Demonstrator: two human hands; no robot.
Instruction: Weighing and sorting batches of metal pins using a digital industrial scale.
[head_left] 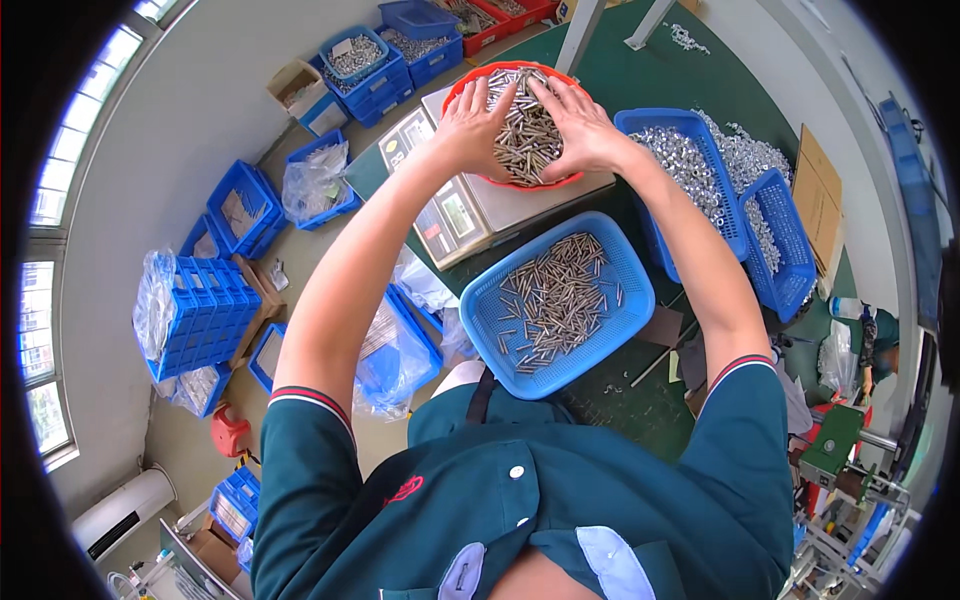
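Observation:
A round red basket [541, 186] full of slim metal pins [527, 142] sits on a weighing scale [522, 210]. My left hand [472, 128] rests over the left part of the heap, fingers spread. On the opposite side my right hand [580, 130] lies with its fingers apart, touching the pins and the basket's edge. Neither hand grips anything. Closer to my body, a light blue plastic basket [482, 318] holds a smaller, loose layer of similar pins [562, 300].
Right of the scale, a blue basket [738, 236] of shiny metal parts stands beside another blue basket [803, 262] and a loose pile [745, 155]. Blue crates [215, 305] and bags crowd the left floor. A green machine [832, 440] is at the lower right.

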